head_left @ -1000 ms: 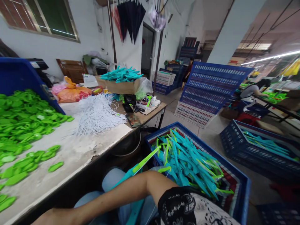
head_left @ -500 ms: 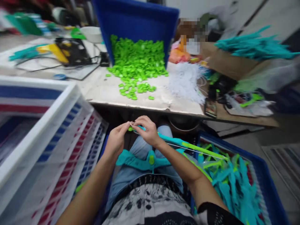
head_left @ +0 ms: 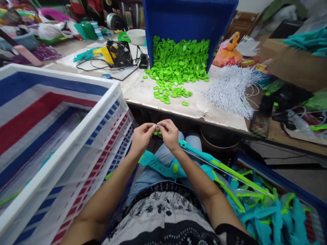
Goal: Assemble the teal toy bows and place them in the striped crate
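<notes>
My left hand (head_left: 141,137) and my right hand (head_left: 169,134) meet above my knees, both with fingers closed in a pinch. Between the fingertips runs a thin white string (head_left: 156,127), looped where they meet. A small green piece (head_left: 156,133) shows just under the fingers. Across my lap lies a teal and lime-green toy bow (head_left: 157,164), partly hidden by my right forearm. Its long limb (head_left: 196,151) slants to the right, with a white string stretched alongside.
A blue bin (head_left: 189,20) on the table (head_left: 143,92) spills green plastic pieces (head_left: 181,61). White strings (head_left: 230,88) lie beside it. A white crate (head_left: 116,92) stands left; a blue crate (head_left: 288,177) of teal and green parts is at my right. A black fan (head_left: 119,54) sits further back.
The view has turned left, so everything appears shifted to the right. My hands stay together at the string, with the right fingertips now pinched closer to the left ones.
</notes>
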### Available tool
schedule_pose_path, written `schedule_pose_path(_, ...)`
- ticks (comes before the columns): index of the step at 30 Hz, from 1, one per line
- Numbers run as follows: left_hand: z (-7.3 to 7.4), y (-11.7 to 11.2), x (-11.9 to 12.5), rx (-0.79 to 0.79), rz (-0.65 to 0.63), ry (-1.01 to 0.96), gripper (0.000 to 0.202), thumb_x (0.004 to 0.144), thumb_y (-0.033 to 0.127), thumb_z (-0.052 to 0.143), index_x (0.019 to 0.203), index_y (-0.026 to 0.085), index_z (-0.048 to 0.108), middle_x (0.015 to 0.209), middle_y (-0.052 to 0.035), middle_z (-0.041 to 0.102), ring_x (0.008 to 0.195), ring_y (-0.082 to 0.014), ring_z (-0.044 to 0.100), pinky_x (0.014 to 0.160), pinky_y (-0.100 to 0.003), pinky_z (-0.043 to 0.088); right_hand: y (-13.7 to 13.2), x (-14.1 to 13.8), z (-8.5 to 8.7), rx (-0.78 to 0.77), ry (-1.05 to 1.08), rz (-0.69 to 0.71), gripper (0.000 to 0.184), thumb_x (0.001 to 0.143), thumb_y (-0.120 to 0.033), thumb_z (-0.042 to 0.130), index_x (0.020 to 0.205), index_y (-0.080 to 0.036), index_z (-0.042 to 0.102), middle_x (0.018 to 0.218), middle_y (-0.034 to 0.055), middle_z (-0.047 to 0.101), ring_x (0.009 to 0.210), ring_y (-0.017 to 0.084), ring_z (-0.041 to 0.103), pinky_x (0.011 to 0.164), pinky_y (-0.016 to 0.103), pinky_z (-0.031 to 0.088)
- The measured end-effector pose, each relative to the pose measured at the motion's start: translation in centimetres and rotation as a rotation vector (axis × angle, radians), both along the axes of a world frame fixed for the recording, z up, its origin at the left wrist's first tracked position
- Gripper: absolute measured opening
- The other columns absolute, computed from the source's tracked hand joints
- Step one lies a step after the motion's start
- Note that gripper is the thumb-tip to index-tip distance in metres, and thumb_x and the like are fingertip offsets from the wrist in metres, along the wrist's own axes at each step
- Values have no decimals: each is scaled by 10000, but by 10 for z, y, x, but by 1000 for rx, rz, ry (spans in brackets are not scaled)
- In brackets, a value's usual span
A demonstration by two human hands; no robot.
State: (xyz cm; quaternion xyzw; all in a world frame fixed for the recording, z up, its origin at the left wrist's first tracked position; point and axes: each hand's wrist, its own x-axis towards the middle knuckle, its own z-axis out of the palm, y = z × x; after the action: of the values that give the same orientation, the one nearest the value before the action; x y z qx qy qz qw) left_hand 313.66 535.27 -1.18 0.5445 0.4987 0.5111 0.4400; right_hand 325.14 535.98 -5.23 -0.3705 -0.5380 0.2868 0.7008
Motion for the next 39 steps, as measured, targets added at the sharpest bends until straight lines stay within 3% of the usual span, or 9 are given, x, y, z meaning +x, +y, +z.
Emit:
schedule_pose_path(9,10,10,2,-217,-15,-106,295,522,323,797,678,99,685,467,23,496,407,-36,343,388,-176,186,7,10,-12,57,-160,189,273,916,-264,472,1066,-216,695,999,55,576,866,119,583,774,251,512)
schedule_pose_path(13,9,11,10,-266,22,-135,236,518,271,762,625,104,633,444,44,455,382,-24,315,373,-164,178,3,9,-11,53,-236,116,357,937,-289,444,1258,-216,584,1000,59,601,902,135,590,824,276,515)
schedule_pose_path(16,8,10,16,-205,65,-128,180,560,252,714,628,119,613,450,43,469,383,-35,361,369,-161,210,1,13,-6,99,-268,22,261,935,-289,479,1106,-221,663,962,53,652,885,141,613,819,280,519)
schedule_pose_path(19,8,7,19,-177,64,-134,183,568,262,711,638,118,622,483,21,519,409,-51,419,369,-162,251,2,25,1,175,-363,19,218,932,-253,485,931,-204,697,925,54,683,875,142,634,811,275,518)
schedule_pose_path(22,9,3,20,-157,18,-143,221,566,281,734,674,106,653,510,3,554,440,-64,457,380,-166,283,3,38,7,178,-483,34,192,915,-220,499,903,-183,686,899,50,695,839,137,643,782,259,510)
schedule_pose_path(26,7,-4,24,-136,-37,-128,235,553,253,759,719,108,675,543,15,571,418,-35,403,392,-167,268,-1,47,11,142,-623,1,194,911,-221,484,864,-173,666,872,53,686,816,144,627,758,258,479)
schedule_pose_path(34,-12,-3,24,-25,-38,-25,211,614,294,753,728,123,704,691,-31,672,629,-109,576,608,-216,451,-17,37,-9,51,-585,-137,240,957,-260,377,861,-194,587,860,70,609,826,170,557,786,297,438)
schedule_pose_path(39,-6,-7,19,-34,-144,120,223,660,295,727,809,130,746,787,-51,715,714,-146,612,681,-240,470,-19,34,-19,60,-514,-160,216,962,-265,372,855,-192,544,843,60,573,813,157,549,778,284,433)
